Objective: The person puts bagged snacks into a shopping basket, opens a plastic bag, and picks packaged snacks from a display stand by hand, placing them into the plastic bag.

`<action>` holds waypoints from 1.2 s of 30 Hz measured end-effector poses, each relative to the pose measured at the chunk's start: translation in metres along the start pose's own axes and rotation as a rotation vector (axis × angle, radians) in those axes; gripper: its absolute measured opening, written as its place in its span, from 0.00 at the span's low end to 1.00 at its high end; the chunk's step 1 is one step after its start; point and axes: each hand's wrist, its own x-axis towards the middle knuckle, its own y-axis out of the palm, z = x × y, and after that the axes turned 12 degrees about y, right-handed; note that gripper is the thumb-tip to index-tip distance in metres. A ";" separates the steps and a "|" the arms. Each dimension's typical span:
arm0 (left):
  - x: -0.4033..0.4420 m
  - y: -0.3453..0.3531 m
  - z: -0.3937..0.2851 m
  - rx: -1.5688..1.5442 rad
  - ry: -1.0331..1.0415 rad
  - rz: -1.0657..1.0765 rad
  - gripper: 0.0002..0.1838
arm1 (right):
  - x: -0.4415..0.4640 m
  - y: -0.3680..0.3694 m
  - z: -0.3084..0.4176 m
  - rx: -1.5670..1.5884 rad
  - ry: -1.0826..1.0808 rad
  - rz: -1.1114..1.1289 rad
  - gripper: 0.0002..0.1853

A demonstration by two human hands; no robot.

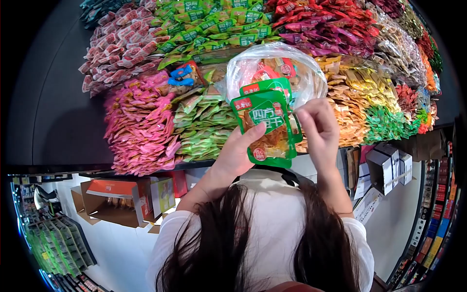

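Note:
Several flat green snack packets (270,141) with a brown food showing through their windows are held in a fanned stack by my left hand (237,151), its thumb across the front one. My right hand (318,127) is just to the right of the stack, its fingers curled together near the packets' edge; anything between its fingertips is too small to make out. Just beyond the packets, a clear plastic bag (311,78) with red and brown packets inside lies on the piled display.
Beyond my hands are heaps of pink packets (141,124), light green packets (204,121) and yellow packets (357,87). An open cardboard box (114,202) stands on the floor at the left, and white boxes (384,165) are at the right. Shelves line both sides.

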 end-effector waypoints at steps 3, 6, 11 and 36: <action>0.004 0.004 0.003 -0.072 -0.086 -0.008 0.27 | 0.002 -0.015 0.003 0.192 0.276 0.082 0.07; 0.008 0.009 0.009 -0.071 -0.116 -0.019 0.26 | 0.004 -0.025 0.001 0.187 0.396 0.264 0.08; 0.010 0.021 0.009 -0.235 -0.158 -0.010 0.25 | 0.011 -0.035 -0.004 0.191 0.342 0.331 0.21; 0.068 0.028 0.015 -0.035 0.157 -0.261 0.22 | 0.084 -0.058 0.007 0.531 0.389 0.404 0.33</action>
